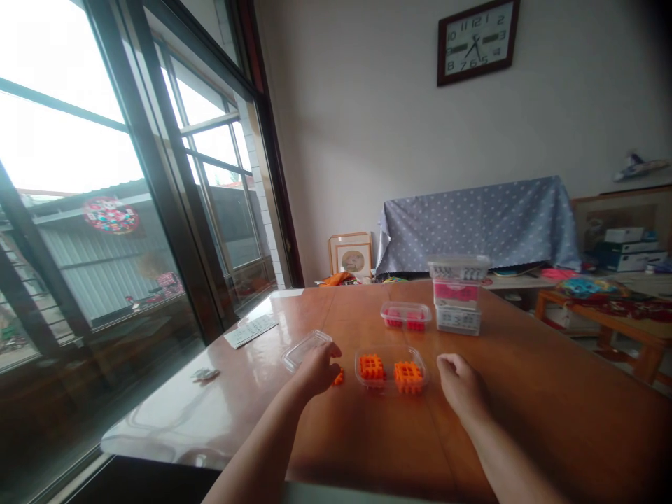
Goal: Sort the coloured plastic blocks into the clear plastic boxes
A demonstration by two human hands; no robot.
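Note:
A clear plastic container (362, 381) stands on the table between my hands, holding orange lattice-like plastic pieces (408, 376) in two stacks. To its left, my left hand (316, 369) hovers with fingers bent and a gap between thumb and fingers. Just beyond its fingertips lies a small orange piece (339, 376), partly hidden by the hand. Behind that hand rests a clear plastic lid (300, 350), also partly covered. My right hand (462, 381) is right of the container, apart from it, its fingers curled closed with nothing visible in them.
Farther back sits a clear container with pink pieces (404, 317), beside a stack of several plastic boxes (456, 318). A printed sheet (250, 331) and a small crumpled item (204, 376) lie on the left of the table (367, 448). Windows flank the left side.

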